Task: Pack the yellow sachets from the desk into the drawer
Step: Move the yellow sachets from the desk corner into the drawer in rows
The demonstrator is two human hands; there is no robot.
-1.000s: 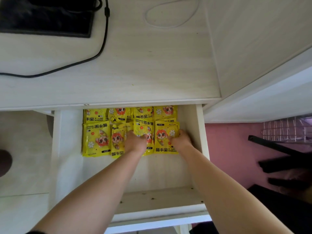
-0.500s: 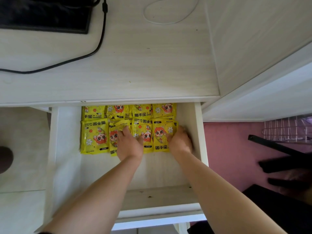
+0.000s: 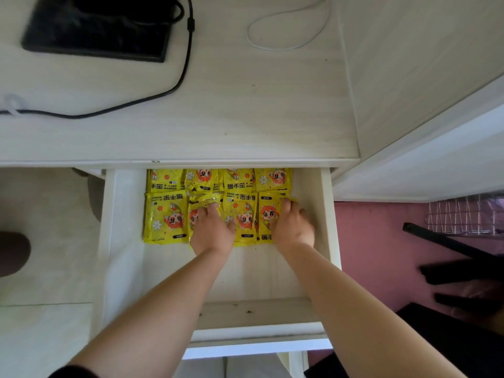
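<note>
Several yellow sachets (image 3: 165,218) with a cartoon face lie in two rows at the back of the open white drawer (image 3: 124,241). My left hand (image 3: 211,231) rests flat on a crumpled sachet in the near row, fingers spread. My right hand (image 3: 293,227) presses on the rightmost near sachet (image 3: 268,211), fingers curled at its right edge. Neither hand lifts a sachet. The far row partly slides under the desk edge. No sachets show on the desk top (image 3: 231,110).
A black pad (image 3: 98,28) sits at the desk's back left, with a black cable (image 3: 180,80) and a white cable (image 3: 286,28) nearby. A wall panel (image 3: 409,64) rises to the right. A wire rack (image 3: 469,216) and dark objects lie on the pink floor (image 3: 368,241) to the right.
Both hands stayed on the near row of sachets, shifting slightly; my left hand spread flatter over the crumpled sachet. The view tilted a little.
</note>
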